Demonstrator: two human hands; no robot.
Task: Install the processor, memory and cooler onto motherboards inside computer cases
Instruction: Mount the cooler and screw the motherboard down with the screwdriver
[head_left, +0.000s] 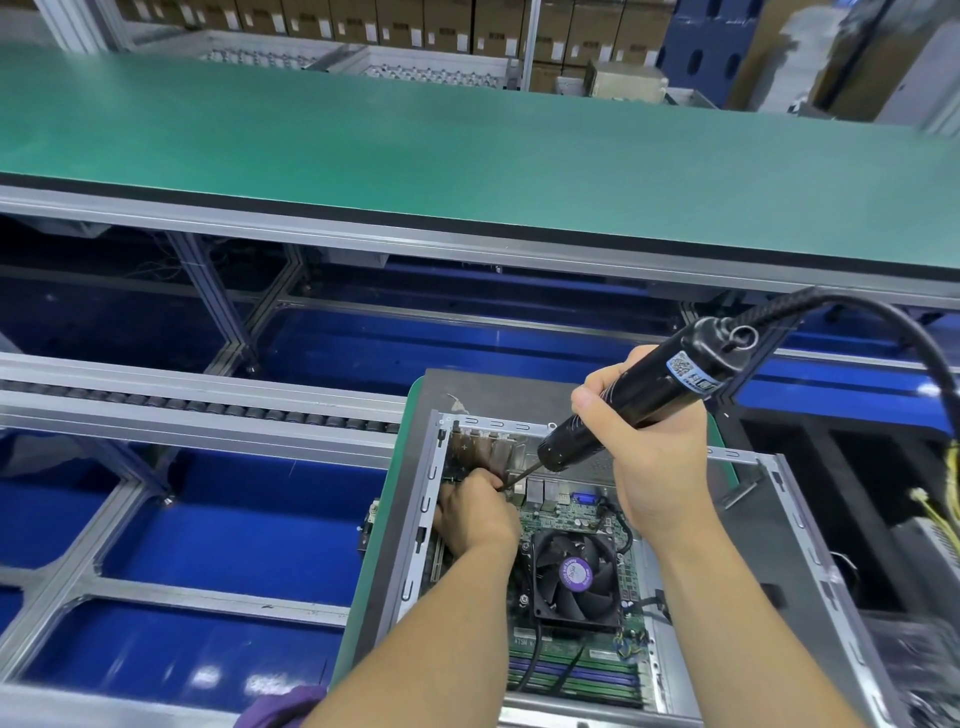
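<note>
Below, an open computer case (675, 597) lies on a green-edged tray (415, 415), with the motherboard (582, 670) flat inside it. A cooler (575, 582), a black fan with a purple hub label, sits on the board; green and purple memory slots (576, 678) lie at the board's near edge. The right hand (644, 452) grips a black electric screwdriver (639, 397), tilted so its bit points down-left toward the case's far left corner; a cable (883, 317) leaves its top. The left hand (475, 514), fingers curled, pinches at the bit's tip; what it holds is too small to tell. A green bench (467, 156) spans behind.
</note>
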